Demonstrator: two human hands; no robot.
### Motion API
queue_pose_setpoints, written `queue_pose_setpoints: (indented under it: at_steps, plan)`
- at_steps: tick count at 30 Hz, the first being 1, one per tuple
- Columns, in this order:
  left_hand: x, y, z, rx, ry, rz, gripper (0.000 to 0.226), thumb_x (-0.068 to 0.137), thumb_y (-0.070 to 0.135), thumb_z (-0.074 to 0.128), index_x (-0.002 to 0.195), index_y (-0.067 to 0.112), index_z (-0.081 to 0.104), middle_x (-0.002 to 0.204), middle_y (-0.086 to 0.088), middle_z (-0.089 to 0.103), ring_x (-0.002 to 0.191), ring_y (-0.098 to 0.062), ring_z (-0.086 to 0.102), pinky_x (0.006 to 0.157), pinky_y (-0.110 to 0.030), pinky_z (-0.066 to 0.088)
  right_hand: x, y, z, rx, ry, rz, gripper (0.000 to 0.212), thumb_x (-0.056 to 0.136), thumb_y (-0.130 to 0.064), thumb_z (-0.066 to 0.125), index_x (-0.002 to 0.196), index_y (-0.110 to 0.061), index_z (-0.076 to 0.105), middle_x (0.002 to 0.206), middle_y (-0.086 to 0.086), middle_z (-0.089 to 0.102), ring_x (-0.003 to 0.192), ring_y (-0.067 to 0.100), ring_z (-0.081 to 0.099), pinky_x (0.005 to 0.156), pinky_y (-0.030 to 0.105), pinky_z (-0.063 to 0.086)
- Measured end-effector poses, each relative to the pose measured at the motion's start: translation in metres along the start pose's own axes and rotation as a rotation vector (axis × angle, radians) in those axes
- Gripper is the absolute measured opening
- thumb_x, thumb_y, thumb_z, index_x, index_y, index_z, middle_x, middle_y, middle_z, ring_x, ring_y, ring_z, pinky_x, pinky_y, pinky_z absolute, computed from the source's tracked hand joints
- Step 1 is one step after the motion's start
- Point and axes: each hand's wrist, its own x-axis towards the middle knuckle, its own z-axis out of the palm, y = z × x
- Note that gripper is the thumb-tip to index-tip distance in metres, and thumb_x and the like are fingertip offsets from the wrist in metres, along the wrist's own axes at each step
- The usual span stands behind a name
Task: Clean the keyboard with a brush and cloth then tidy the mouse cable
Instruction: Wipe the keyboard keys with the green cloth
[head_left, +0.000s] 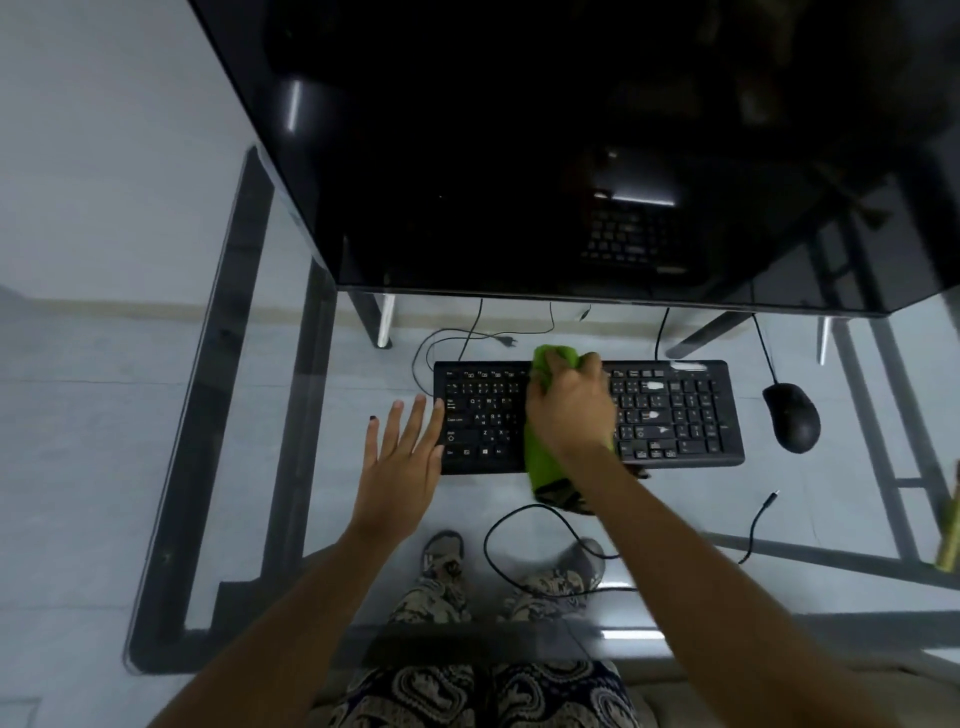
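A person is sitting at a glass desk (291, 332), and through the clear top the patterned trousers (447, 691) and two shoes are showing below. The black keyboard (675, 415) is lying flat near the middle of the desk, its long side running from nine to three o'clock. The right hand (569, 410) is resting on the keyboard's middle section, fingers curled tight around a bunched green cloth (545, 457); part of the cloth is poking out past the fingertips toward twelve o'clock and the rest is trailing under the palm toward six o'clock, hanging over the keyboard's near edge (the tail end looks darker, though I cannot tell why). The left hand (402, 457) is lying spread and flat at the keyboard's nine o'clock end, holding nothing, with its fingertips just reaching the corner of the keys. At three o'clock from the keyboard, close by but not touching it, the black mouse (792, 418) is sitting with its cable (761, 338) running off toward twelve o'clock under the dark monitor (519, 156), which is filling the far part of the desk. A loose black wire (519, 551) is looping at six o'clock from the keyboard, just in front of the right forearm, and another short lead with a free plug (756, 525) is lying toward four o'clock. A yellowish object is showing at the far three o'clock edge, too cut off to identify.
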Motion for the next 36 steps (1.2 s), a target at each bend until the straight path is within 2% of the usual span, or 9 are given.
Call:
queue_pose_setpoints:
  at_steps: [4, 7, 12, 15, 19, 22, 28, 33, 36]
  plan:
    - [0.001, -0.005, 0.002, -0.001, -0.005, 0.017, 0.054, 0.102, 0.039, 0.006, 0.150, 0.016, 0.016, 0.155, -0.010, 0.027, 0.143, -0.032, 0.022, 0.113, -0.054, 0.021, -0.013, -0.065, 0.012, 0.020, -0.135, -0.190, 0.034, 0.096, -0.033, 0.042, 0.124, -0.015, 0.046, 0.118, 0.017, 0.044, 0.101, 0.032, 0.053, 0.070, 0.042, 0.058]
    - [0.001, -0.007, 0.001, 0.001, -0.015, 0.022, 0.055, 0.102, 0.040, 0.005, 0.150, 0.017, 0.016, 0.155, -0.009, 0.027, 0.143, -0.030, 0.022, 0.114, -0.052, 0.019, -0.004, -0.057, 0.004, -0.121, -0.190, -0.298, 0.035, 0.095, -0.035, 0.044, 0.124, -0.016, 0.050, 0.120, 0.016, 0.044, 0.105, 0.031, 0.052, 0.073, 0.043, 0.058]
    - [0.001, -0.003, 0.000, -0.001, -0.010, -0.004, 0.055, 0.102, 0.042, 0.006, 0.151, 0.018, 0.016, 0.155, -0.008, 0.027, 0.144, -0.029, 0.021, 0.115, -0.051, 0.016, 0.021, 0.036, -0.024, -0.190, -0.105, -0.028, 0.038, 0.094, -0.037, 0.047, 0.124, -0.015, 0.053, 0.116, 0.015, 0.047, 0.103, 0.032, 0.053, 0.073, 0.043, 0.056]
    - [0.001, -0.001, 0.000, 0.002, -0.003, -0.020, 0.055, 0.102, 0.041, 0.007, 0.151, 0.018, 0.017, 0.155, -0.008, 0.028, 0.144, -0.030, 0.022, 0.115, -0.051, 0.017, 0.020, 0.020, -0.017, -0.178, -0.073, 0.006, 0.035, 0.095, -0.034, 0.044, 0.120, -0.012, 0.053, 0.111, 0.017, 0.048, 0.098, 0.034, 0.054, 0.071, 0.046, 0.058]
    - [0.001, -0.004, 0.001, -0.004, -0.013, -0.003, 0.055, 0.102, 0.042, 0.007, 0.151, 0.019, 0.015, 0.156, -0.006, 0.024, 0.144, -0.028, 0.020, 0.115, -0.052, 0.017, 0.005, -0.034, 0.002, -0.161, -0.137, -0.196, 0.035, 0.095, -0.036, 0.041, 0.120, -0.013, 0.051, 0.118, 0.018, 0.046, 0.100, 0.032, 0.054, 0.070, 0.043, 0.059]
    - [0.000, -0.006, -0.001, -0.036, -0.015, 0.007, 0.053, 0.102, 0.040, 0.008, 0.152, 0.021, 0.012, 0.158, -0.005, 0.021, 0.145, -0.027, 0.016, 0.115, -0.051, 0.016, 0.016, -0.026, -0.009, -0.196, -0.181, -0.315, 0.035, 0.094, -0.038, 0.045, 0.119, -0.016, 0.053, 0.114, 0.015, 0.047, 0.101, 0.031, 0.055, 0.071, 0.043, 0.058]
    - [0.000, -0.001, -0.003, -0.042, -0.030, -0.016, 0.054, 0.101, 0.039, 0.013, 0.151, 0.019, 0.014, 0.157, -0.007, 0.022, 0.145, -0.029, 0.018, 0.115, -0.053, 0.019, 0.032, 0.020, -0.023, -0.241, -0.097, 0.002, 0.037, 0.096, -0.037, 0.042, 0.116, -0.008, 0.053, 0.116, 0.016, 0.046, 0.099, 0.031, 0.053, 0.066, 0.039, 0.056]
    - [0.000, -0.002, -0.002, -0.033, -0.060, -0.022, 0.055, 0.101, 0.042, 0.005, 0.151, 0.020, 0.010, 0.158, -0.006, 0.019, 0.145, -0.029, 0.015, 0.115, -0.051, 0.015, -0.016, -0.058, 0.009, -0.132, -0.167, -0.190, 0.037, 0.096, -0.035, 0.040, 0.126, -0.013, 0.042, 0.127, 0.020, 0.041, 0.107, 0.033, 0.050, 0.065, 0.039, 0.058]
    - [0.002, -0.004, -0.005, -0.042, -0.077, -0.012, 0.056, 0.101, 0.044, 0.002, 0.151, 0.020, 0.011, 0.158, -0.006, 0.016, 0.146, -0.029, 0.012, 0.115, -0.052, 0.014, -0.024, -0.061, 0.010, -0.109, -0.162, -0.353, 0.039, 0.097, -0.036, 0.042, 0.130, -0.015, 0.043, 0.123, 0.017, 0.042, 0.109, 0.031, 0.049, 0.072, 0.041, 0.058]
